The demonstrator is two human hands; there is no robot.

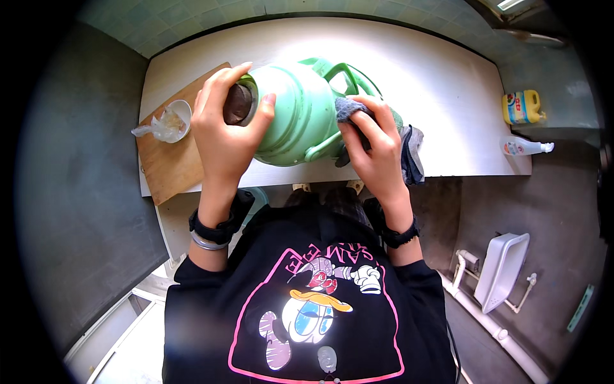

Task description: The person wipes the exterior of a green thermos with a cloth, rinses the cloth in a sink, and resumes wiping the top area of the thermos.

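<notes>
A light green vacuum flask [292,105] with a side handle [352,77] lies on its side on the white table [460,115]. Its end with a dark brown round part [238,103] points left. My left hand [228,115] grips that end, thumb and fingers around the rim. My right hand [376,144] holds a grey-blue cloth [351,110] against the flask near its handle. A grey and black cloth [412,151] lies at the table's near edge, just right of that hand.
At the left lies a wooden board [168,168] with a white bowl [183,117] holding a crumpled plastic bag [165,126]. At the right edge stand a yellow jug [522,106] and a clear bottle [523,146]. A white sink [503,271] is at lower right.
</notes>
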